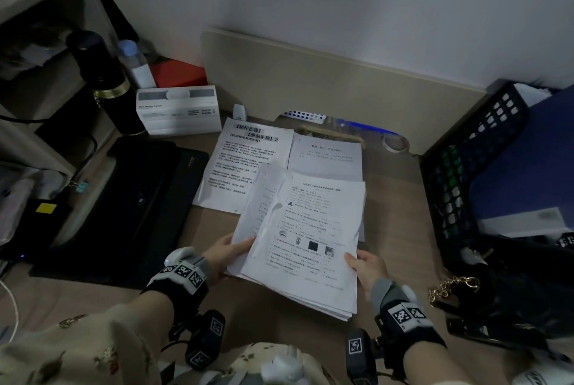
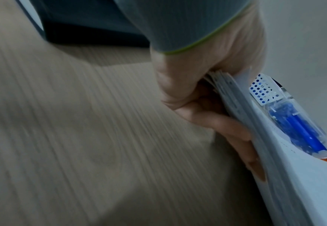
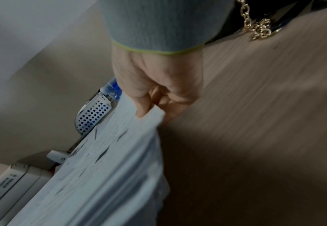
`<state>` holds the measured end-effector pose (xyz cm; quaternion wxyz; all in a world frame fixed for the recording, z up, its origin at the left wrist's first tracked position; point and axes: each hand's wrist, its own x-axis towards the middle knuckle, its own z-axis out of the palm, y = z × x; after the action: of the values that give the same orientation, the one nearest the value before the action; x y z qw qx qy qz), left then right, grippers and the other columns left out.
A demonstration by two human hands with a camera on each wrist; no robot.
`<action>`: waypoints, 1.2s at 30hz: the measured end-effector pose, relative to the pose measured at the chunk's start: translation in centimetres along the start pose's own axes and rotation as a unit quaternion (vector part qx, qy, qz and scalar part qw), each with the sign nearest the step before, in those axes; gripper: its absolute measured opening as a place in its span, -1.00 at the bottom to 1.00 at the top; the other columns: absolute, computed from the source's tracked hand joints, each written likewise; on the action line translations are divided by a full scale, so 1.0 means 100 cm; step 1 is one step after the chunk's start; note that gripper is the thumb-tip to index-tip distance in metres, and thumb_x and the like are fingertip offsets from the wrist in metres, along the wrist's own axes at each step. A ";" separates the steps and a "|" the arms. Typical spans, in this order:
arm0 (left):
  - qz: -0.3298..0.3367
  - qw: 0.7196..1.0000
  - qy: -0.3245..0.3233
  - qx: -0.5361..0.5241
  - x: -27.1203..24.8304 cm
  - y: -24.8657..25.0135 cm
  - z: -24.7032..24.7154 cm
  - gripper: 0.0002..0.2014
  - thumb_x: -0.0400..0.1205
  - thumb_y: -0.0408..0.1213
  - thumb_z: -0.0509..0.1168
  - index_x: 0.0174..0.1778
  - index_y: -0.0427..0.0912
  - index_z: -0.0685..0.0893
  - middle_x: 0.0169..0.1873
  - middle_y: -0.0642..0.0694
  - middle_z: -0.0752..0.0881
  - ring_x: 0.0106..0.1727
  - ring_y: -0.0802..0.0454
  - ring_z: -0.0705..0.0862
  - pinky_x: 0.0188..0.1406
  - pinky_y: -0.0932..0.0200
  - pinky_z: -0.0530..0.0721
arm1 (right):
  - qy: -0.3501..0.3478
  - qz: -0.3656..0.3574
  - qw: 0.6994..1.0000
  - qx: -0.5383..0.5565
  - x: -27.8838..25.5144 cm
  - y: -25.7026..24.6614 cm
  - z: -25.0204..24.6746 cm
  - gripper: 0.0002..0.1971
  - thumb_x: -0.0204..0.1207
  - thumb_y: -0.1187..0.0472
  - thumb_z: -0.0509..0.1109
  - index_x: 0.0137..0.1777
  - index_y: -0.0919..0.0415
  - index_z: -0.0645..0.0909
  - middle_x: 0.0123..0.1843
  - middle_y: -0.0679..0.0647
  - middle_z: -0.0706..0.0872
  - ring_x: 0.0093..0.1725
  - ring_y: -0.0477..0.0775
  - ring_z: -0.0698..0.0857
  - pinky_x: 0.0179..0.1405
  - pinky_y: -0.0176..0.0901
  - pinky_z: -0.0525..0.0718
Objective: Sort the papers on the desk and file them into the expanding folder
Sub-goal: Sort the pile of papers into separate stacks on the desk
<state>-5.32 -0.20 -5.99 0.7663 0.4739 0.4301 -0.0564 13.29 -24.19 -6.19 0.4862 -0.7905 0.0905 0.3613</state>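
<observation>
Papers [image 1: 306, 241] in a thick stack sit lifted off the desk [image 1: 400, 223] at its near edge, held from both sides. The left hand [image 1: 225, 255] has its thumb on top of the stack's left edge and its fingers [image 2: 234, 130] curled beneath, as the left wrist view shows; the right hand [image 1: 368, 268] pinches the near right corner, thumb on the top sheet and fingers [image 3: 170, 104] tucked below. The stack's long axis runs away from the person, tilted a little to the right, its far end hanging over two loose sheets [image 1: 248, 164] that lie flat side by side further up the desk. The expanding folder [image 1: 124, 201], dark and apparently closed, lies on the left side of the desk, its long axis roughly parallel to the stack. It sits just left of the left hand and well apart from the right, so any filing move probably goes leftward, led by the left hand. Beyond the loose sheets, near the far edge, lies a pack of blue pens [image 1: 341, 122].
</observation>
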 end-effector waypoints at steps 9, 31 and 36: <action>0.044 0.998 0.020 -0.039 0.002 0.013 0.009 -0.76 0.60 -0.28 0.40 0.18 -0.18 0.66 -0.09 -0.25 0.81 -0.30 -0.10 0.80 -0.40 0.08 0.79 | -0.076 -0.037 0.992 0.094 -0.006 -0.014 -0.007 -0.83 0.66 0.21 0.26 0.16 0.18 0.62 0.05 0.08 0.77 0.07 0.12 0.73 0.18 0.07 0.67; 0.050 0.996 0.010 -0.072 0.012 0.025 0.019 -0.60 0.58 -0.21 0.40 0.28 -0.32 0.61 0.10 -0.36 0.76 -0.05 -0.23 0.76 -0.05 -0.12 0.78 | -0.028 -0.050 0.998 0.017 0.013 -0.031 -0.025 -0.85 0.52 0.27 0.45 -0.24 0.33 0.70 -0.14 0.29 0.80 -0.17 0.25 0.75 0.04 0.12 0.72; 0.046 0.996 0.006 -0.072 0.010 0.023 0.016 -0.59 0.54 -0.17 0.41 0.26 -0.27 0.63 0.09 -0.34 0.77 -0.05 -0.22 0.76 -0.09 -0.08 0.80 | -0.024 -0.061 0.998 0.006 0.015 -0.030 -0.019 -0.77 0.67 0.14 0.24 0.00 0.27 0.67 -0.01 0.18 0.77 0.03 0.20 0.72 0.18 0.01 0.66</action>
<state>-2.56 0.15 -4.89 0.7975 0.4375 0.4153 0.0127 16.78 -23.99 -4.60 0.5141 -0.7827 0.0325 0.3493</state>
